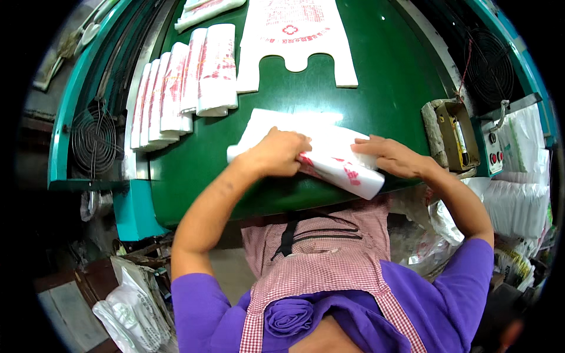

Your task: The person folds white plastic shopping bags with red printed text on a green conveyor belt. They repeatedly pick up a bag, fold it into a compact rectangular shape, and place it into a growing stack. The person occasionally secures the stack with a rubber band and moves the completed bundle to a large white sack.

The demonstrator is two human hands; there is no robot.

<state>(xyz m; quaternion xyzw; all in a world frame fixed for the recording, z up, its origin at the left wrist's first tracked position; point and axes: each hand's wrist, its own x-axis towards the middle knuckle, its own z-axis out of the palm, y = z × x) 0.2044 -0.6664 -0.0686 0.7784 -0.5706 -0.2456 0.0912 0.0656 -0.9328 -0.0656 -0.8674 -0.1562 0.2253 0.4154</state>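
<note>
A folded bundle of white plastic bags (336,144) with red print lies aslant near the front edge of the green table. My left hand (279,154) is closed on its left part, with the fingers curled over the near fold. On its right part my right hand (393,156) rests with fingers stretched out, slightly blurred. Beyond the bundle lies a flat stack of white vest-type bags (294,29), handles toward me, with red print. To the left, several folded bag bundles (176,88) overlap in a row.
The green table surface (388,88) has pale side rails. Teal machine frames with round fan guards (96,141) flank it. At the right stand an open box (453,135) holding a pen-like thing and a control panel with red buttons (494,154). More white bags (518,203) hang beyond.
</note>
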